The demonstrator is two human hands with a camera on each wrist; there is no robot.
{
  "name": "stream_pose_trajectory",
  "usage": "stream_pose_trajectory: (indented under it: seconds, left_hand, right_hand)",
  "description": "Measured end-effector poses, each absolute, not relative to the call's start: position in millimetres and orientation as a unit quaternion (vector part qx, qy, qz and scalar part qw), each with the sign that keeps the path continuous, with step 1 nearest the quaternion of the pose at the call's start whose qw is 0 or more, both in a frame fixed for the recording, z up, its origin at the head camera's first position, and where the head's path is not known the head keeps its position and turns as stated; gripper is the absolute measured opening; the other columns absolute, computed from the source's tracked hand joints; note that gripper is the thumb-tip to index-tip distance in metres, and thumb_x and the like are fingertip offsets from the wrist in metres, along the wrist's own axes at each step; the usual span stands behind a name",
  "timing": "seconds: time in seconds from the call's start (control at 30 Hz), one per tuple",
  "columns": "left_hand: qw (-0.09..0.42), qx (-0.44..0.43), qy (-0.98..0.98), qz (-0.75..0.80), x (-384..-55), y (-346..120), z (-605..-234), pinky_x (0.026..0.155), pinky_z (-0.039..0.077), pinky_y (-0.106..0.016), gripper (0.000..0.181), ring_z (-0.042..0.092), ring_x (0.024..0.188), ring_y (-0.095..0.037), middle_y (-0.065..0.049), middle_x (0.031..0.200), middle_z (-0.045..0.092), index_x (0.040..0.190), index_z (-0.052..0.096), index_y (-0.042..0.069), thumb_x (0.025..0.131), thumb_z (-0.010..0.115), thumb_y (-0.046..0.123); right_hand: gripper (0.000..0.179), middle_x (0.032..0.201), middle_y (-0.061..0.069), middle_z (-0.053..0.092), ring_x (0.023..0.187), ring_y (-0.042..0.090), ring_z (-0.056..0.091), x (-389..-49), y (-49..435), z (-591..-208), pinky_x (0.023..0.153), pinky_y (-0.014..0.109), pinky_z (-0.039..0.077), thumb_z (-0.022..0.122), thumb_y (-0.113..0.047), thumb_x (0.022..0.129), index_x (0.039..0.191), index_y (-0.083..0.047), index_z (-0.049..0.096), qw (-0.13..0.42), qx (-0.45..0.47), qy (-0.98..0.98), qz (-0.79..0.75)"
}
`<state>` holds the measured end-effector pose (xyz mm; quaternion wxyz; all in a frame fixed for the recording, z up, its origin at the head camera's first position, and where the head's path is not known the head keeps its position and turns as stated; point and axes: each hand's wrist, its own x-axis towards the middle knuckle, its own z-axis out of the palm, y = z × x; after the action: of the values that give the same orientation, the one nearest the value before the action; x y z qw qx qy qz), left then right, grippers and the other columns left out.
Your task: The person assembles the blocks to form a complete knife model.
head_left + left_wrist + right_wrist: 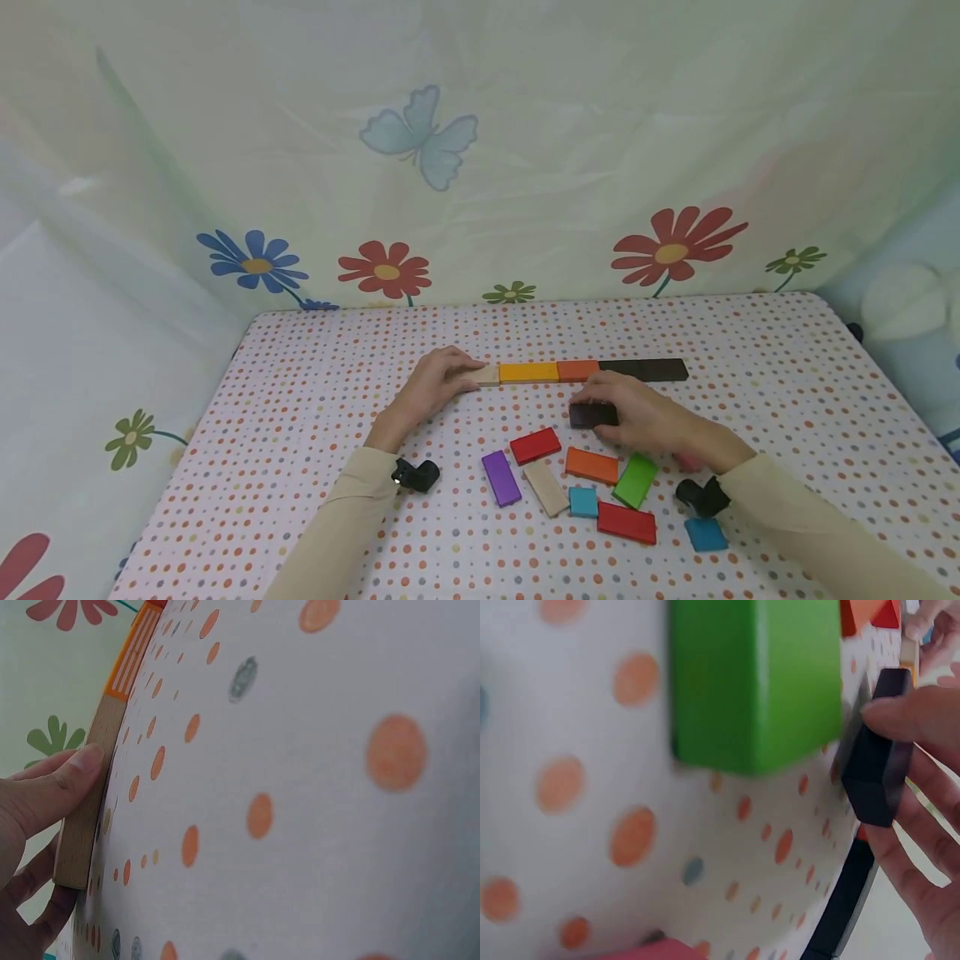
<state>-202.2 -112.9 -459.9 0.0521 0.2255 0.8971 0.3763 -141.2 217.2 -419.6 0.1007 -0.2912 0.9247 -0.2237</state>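
Note:
Along the back of the table runs a straight row of flat blocks: a plain wooden block (489, 376) at its left end, then a yellow-orange block (528, 372), an orange-red block (578, 371) and a black stretch (645, 369) on the right. My left hand (433, 385) grips the wooden block, thumb on its near side, as the left wrist view shows. In front of the row, my right hand (641, 412) pinches a separate black block (877, 761) between thumb and fingers. This block is raised off the dotted cloth, with a shadow beneath it.
Nearer me lie loose blocks: purple (501, 478), red (536, 446), plain wood (546, 489), orange (592, 465), green (636, 481), small blue (582, 502), another red (627, 523) and blue (706, 534). A pinkish block (687, 462) is partly hidden under my right forearm.

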Motion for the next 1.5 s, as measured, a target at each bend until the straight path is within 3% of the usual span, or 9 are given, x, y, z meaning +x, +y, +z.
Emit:
stream_pose_trajectory:
  seconds: [0.27, 0.47, 1.5]
  left_hand:
    - [0.050, 0.224, 0.899, 0.374, -204.2, -113.2, -463.0, 0.104, 0.051, -0.042, 0.037, 0.063, 0.114, -0.023, -0.005, 0.121, 0.072, 0.127, 0.077, 0.013, 0.090, 0.081, 0.012]
    - [0.052, 0.224, 0.897, 0.377, -203.5, -113.3, -462.4, 0.105, 0.050, -0.043, 0.037, 0.063, 0.116, -0.024, -0.006, 0.122, 0.072, 0.127, 0.077, 0.013, 0.091, 0.081, 0.013]
    - [0.049, 0.233, 0.894, 0.379, -203.9, -114.2, -461.7, 0.107, 0.049, -0.045, 0.037, 0.063, 0.119, -0.026, -0.007, 0.123, 0.071, 0.129, 0.076, 0.013, 0.092, 0.080, 0.013]
  right_hand:
    - [0.043, 0.125, 0.019, 0.063, 0.114, 0.038, 0.059, -154.5, 216.3, -416.7, 0.096, 0.056, 0.056, 0.085, 0.000, 0.083, 0.124, -0.003, 0.073, 0.059, -0.250, 0.942, -0.215]
    - [0.041, 0.116, 0.014, 0.062, 0.100, 0.028, 0.057, -158.2, 215.3, -420.5, 0.089, 0.049, 0.059, 0.083, 0.003, 0.083, 0.122, -0.001, 0.073, 0.053, -0.252, 0.942, -0.213]
    - [0.037, 0.114, 0.013, 0.063, 0.105, 0.030, 0.061, -156.0, 213.9, -427.1, 0.093, 0.049, 0.058, 0.085, 0.004, 0.083, 0.119, 0.001, 0.075, 0.005, -0.274, 0.946, -0.172]
